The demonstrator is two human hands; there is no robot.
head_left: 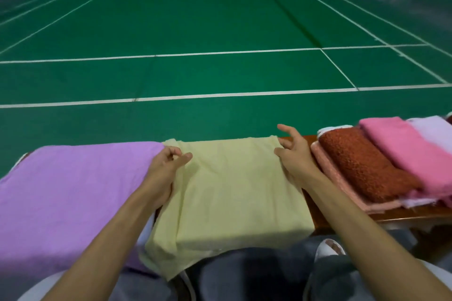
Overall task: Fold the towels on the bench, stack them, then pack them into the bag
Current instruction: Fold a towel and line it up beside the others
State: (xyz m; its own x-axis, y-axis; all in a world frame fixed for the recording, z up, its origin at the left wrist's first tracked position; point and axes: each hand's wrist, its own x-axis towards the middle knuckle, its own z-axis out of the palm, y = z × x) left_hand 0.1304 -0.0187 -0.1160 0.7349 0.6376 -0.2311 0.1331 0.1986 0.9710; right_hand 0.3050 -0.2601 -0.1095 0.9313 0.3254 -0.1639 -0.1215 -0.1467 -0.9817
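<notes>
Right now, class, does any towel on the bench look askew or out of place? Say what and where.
The yellow towel overhangs the near edge of the bench unevenly, its near-left corner drooping lowest. On the right, the rust towel and pink towel lie fanned aslant, not squared.

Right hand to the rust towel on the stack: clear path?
Probably yes: the right hand sits at a corner of the yellow towel, beside the rust towel, nothing between them.

Head-worn view, down over bench point(415, 215)
</notes>
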